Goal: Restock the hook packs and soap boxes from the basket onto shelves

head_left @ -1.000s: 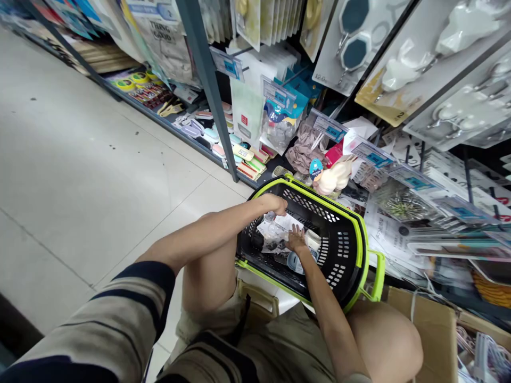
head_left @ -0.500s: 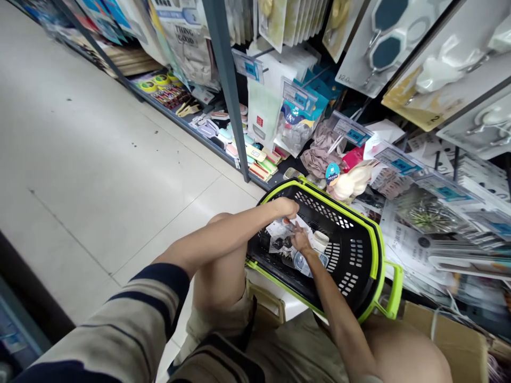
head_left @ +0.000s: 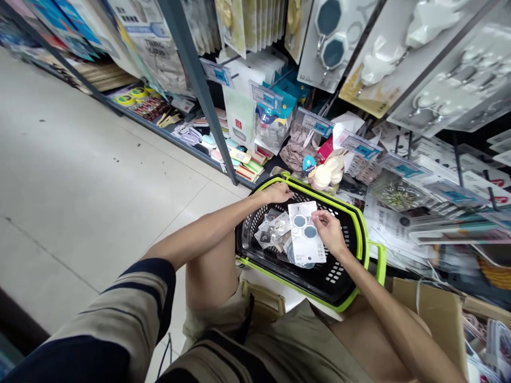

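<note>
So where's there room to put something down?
The floor between the shelf and the left arm is mostly bare. In the basket, a little looks free at its right end, past the card. Packets crowd its left and middle; the shelf's bottom is crowded too.

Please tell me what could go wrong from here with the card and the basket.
The right hand holds the card near one edge, so it might twist or slip. If it drops, it could land among the packets heaped in the basket and get mixed up with them. The basket sits close to the person's legs, so a shifted knee might jolt it.
</note>
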`<state>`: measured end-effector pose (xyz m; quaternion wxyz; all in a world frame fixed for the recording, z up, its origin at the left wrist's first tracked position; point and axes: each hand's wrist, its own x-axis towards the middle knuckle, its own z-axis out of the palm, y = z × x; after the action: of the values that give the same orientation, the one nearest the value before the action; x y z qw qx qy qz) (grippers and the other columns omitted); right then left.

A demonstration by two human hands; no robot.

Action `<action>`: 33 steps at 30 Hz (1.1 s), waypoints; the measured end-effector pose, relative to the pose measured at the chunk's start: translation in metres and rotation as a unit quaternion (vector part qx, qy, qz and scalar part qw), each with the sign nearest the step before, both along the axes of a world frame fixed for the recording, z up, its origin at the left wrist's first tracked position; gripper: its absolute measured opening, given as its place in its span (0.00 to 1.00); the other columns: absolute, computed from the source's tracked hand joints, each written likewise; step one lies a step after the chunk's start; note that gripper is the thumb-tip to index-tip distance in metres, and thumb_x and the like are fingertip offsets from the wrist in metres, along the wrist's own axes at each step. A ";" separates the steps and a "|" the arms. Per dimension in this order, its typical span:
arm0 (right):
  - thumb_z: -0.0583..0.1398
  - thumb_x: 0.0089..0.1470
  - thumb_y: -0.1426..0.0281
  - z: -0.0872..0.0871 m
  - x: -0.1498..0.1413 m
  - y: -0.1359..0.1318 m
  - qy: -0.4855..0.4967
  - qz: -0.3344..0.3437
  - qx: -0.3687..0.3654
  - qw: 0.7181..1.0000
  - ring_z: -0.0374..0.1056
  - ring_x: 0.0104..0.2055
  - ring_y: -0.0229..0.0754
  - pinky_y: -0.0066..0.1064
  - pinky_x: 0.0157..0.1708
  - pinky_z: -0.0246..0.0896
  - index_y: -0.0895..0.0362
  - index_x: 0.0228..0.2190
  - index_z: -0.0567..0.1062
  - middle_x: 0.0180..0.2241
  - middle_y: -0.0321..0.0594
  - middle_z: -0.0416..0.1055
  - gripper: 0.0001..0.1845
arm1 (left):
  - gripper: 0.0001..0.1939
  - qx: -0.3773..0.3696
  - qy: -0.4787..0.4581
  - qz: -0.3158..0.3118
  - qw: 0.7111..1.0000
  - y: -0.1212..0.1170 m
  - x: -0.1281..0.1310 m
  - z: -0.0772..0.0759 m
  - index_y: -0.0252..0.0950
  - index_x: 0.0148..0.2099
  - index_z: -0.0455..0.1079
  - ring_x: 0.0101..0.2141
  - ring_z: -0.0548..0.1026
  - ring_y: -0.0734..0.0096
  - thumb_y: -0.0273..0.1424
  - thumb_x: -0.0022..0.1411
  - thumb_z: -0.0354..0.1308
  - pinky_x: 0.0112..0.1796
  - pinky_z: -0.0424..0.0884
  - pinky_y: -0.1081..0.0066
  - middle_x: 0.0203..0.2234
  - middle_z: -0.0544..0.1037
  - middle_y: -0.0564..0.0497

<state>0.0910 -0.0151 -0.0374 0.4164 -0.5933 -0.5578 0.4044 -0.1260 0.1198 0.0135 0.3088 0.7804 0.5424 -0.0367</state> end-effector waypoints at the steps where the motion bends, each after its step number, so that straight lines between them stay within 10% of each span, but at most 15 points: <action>1: 0.63 0.57 0.54 -0.002 0.000 0.000 0.022 0.001 -0.009 1.000 0.71 0.40 0.43 0.36 0.43 0.67 0.58 0.39 0.77 0.39 0.43 0.78 0.19 | 0.23 -0.026 -0.031 0.010 0.999 0.001 0.001 -0.001 0.29 0.47 0.79 0.43 0.80 0.64 0.42 0.72 0.51 0.47 0.72 0.72 0.42 0.83 0.42; 10: 0.65 0.53 0.59 -0.009 -0.005 0.014 0.113 -0.061 0.008 0.992 0.71 0.41 0.42 0.37 0.48 0.66 0.57 0.38 0.73 0.39 0.42 0.75 0.16 | 0.29 -0.276 -0.298 0.071 0.911 0.003 0.001 -0.010 0.31 0.60 0.71 0.42 0.81 0.67 0.50 0.74 0.47 0.44 0.78 0.70 0.52 0.80 0.38; 17: 0.71 0.44 0.56 0.021 0.000 0.022 0.240 -0.146 0.028 0.959 0.73 0.41 0.43 0.36 0.46 0.68 0.54 0.40 0.67 0.39 0.41 0.77 0.27 | 0.30 -0.396 -0.270 -0.034 0.877 -0.005 -0.011 -0.004 0.34 0.46 0.81 0.41 0.81 0.66 0.48 0.44 0.77 0.47 0.77 0.66 0.43 0.83 0.44; 23: 0.71 0.46 0.52 0.026 -0.006 0.024 0.269 -0.107 0.029 0.957 0.75 0.45 0.48 0.40 0.47 0.71 0.53 0.44 0.70 0.44 0.45 0.79 0.29 | 0.30 -0.379 -0.282 -0.019 0.881 -0.004 -0.016 -0.012 0.35 0.34 0.83 0.31 0.79 0.68 0.48 0.29 0.81 0.39 0.78 0.66 0.31 0.83 0.49; 33: 0.66 0.55 0.51 0.025 -0.025 0.007 0.204 0.023 0.029 0.978 0.75 0.51 0.56 0.51 0.55 0.69 0.53 0.48 0.79 0.52 0.47 0.78 0.25 | 0.27 -0.324 -0.404 0.011 0.855 -0.010 -0.021 0.013 0.34 0.36 0.83 0.33 0.79 0.71 0.47 0.36 0.80 0.40 0.75 0.71 0.32 0.82 0.48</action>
<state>0.0665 -0.0081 -0.0127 0.5287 -0.4730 -0.4865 0.5100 -0.1466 0.1102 0.0267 0.7364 0.5763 0.3360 0.1121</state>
